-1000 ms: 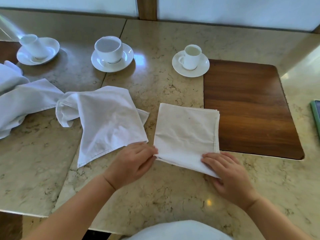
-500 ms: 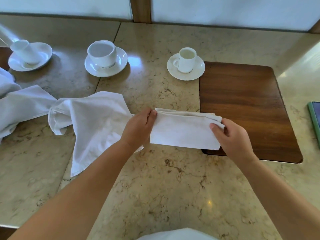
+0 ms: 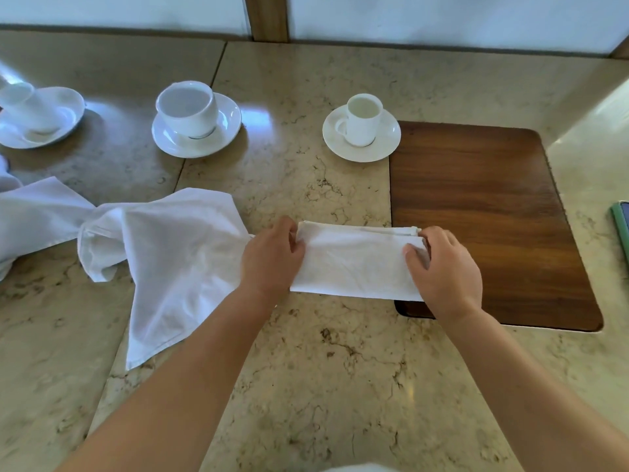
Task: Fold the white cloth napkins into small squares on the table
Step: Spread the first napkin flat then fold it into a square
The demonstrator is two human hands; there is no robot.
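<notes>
A white cloth napkin (image 3: pixel 357 264), folded into a narrow rectangle, lies on the marble table (image 3: pixel 323 386) with its right end over a wooden inset. My left hand (image 3: pixel 272 255) pinches its left end and my right hand (image 3: pixel 442 270) pinches its right end, both at the far folded edge. A second white napkin (image 3: pixel 170 257) lies loose and rumpled to the left, its corner hidden under my left hand. A third crumpled napkin (image 3: pixel 34 216) sits at the far left edge.
Three white cups on saucers stand along the back: one far left (image 3: pixel 37 114), one left of centre (image 3: pixel 194 120), one at centre (image 3: pixel 362 126). A dark wooden inset (image 3: pixel 493 206) fills the right side. A green-edged device (image 3: pixel 621 226) lies at the right edge.
Both hands lifted the napkin's near edge and folded it away over the far edge, turning the square into a narrow rectangle. The hands now pinch the two ends at the far edge.
</notes>
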